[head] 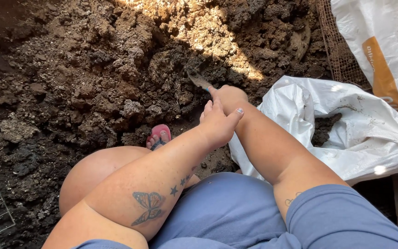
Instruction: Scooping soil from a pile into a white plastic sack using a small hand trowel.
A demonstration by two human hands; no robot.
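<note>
Half-buried trowel (198, 79) — handle hidden, right hand (229, 95) gripping it

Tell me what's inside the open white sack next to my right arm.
The white sack holds a dark clump of soil near its mouth, with crumbs scattered on the inner lining. Anything deeper is hidden by the sack's folds and the right forearm.

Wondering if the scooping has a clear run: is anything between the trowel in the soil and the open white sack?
Nothing visible blocks it. The trowel in the right hand digs into the soil pile, and the white sack lies open just beside it, the left hand alongside.
</note>
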